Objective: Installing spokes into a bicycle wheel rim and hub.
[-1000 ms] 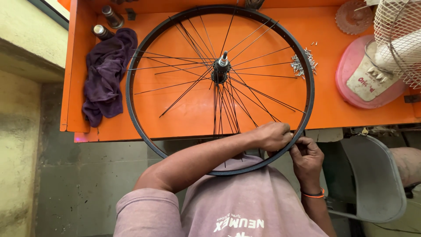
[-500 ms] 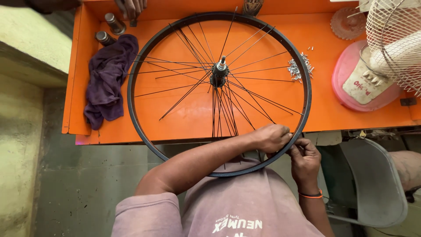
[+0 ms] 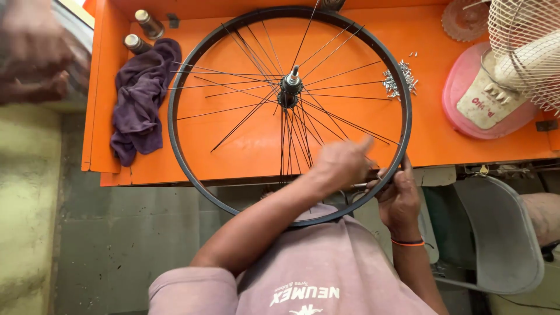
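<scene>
- A big round black bicycle wheel rim with thin metal spokes lies flat over the orange desk. Its near part hangs past the desk's near edge, over the person's lap.
- In the middle of the wheel sits a small dark metal hub. The spokes fan out from it to the rim.
- The left hand reaches inside the wheel, close to the near right part of the rim. It looks blurry, so I cannot tell if its fingers pinch a spoke or are just curled.
- The right hand is at the outside of the rim, at the same near right part. Its fingers are pressed together and touch the rim. What they pinch is too small to tell.
- An orange band goes around the right wrist.
- A little heap of shiny silver spoke nipples lies on the desk, just outside the right side of the wheel.
- A crumpled purple cloth lies near the desk's left edge, beside the wheel.
- Two small bottles with metal caps stand in the far left corner.
- A pink and white table fan stands at the right edge.
- Another person's blurry hand shows at the far left, off the desk.
</scene>
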